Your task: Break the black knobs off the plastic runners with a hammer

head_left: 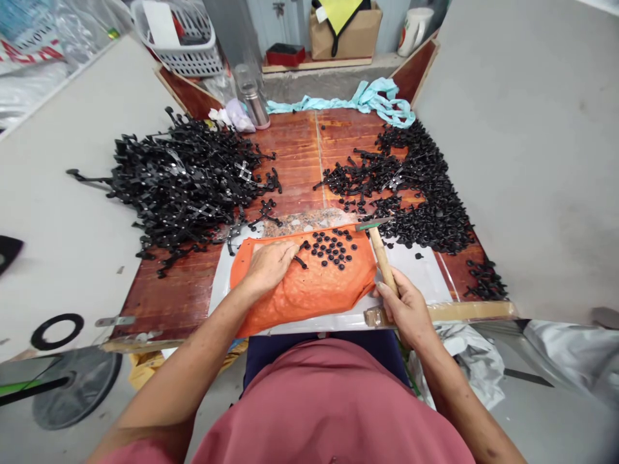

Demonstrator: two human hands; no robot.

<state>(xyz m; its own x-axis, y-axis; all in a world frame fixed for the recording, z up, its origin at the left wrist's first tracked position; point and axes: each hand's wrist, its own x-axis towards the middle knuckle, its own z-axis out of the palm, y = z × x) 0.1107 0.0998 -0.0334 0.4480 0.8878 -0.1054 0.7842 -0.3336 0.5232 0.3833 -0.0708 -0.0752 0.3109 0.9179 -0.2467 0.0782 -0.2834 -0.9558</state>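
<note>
My right hand [406, 304] is closed round the wooden handle of a hammer [384, 261], whose narrow head points away from me above the cloth's right edge. Resting on the orange cloth [290, 296], my left hand [271, 264] has its fingers together on a small black linkage piece with round ends [300, 263]. Part of that piece is hidden under the fingers. Just right of it, several round black caps [333, 250] lie spread on the cloth. A white sheet [430, 277] shows beneath the cloth.
A tangled heap of black linkage pieces [184, 180] fills the table's left. Many small black parts [430, 193] are piled at the right. Behind stand a steel flask [254, 100], light-blue cloth strips [382, 100], a white basket [188, 58] and a cardboard box [345, 38].
</note>
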